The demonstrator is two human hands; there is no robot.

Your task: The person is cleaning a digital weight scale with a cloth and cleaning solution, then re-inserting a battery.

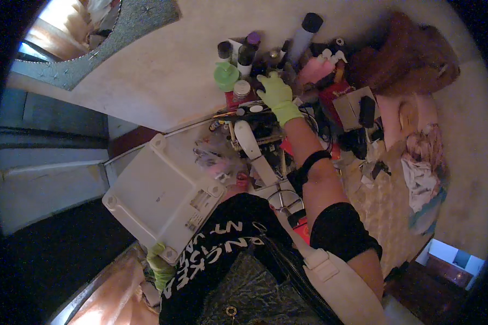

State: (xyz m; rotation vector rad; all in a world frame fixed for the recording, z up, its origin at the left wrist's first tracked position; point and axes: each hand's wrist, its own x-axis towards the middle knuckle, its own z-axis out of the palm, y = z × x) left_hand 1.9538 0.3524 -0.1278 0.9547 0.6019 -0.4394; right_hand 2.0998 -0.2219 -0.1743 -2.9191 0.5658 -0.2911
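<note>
My left hand [159, 262], in a pale green glove, grips one corner of a white bathroom scale [158, 195]. The scale's underside faces me, with corner feet, a battery compartment and printed labels. My right hand [277, 96], gloved the same way, reaches among crowded bottles on a surface by the wall. A green pump-top bottle [226, 76] and a jar with a pale lid [241, 89] stand just left of it. Beyond its fingertips are dark-capped bottles [246, 61]. Whether those fingers hold anything is hidden.
A tall grey spray can [305, 38] stands behind my right hand. Right of it are a pink item [317, 69], a cardboard box [351, 107], a brown cloth heap [402, 61] and crumpled clothing [420, 178]. A filled plastic bag [215, 156] lies near the scale. An ornate-framed mirror [146, 24] hangs upper left.
</note>
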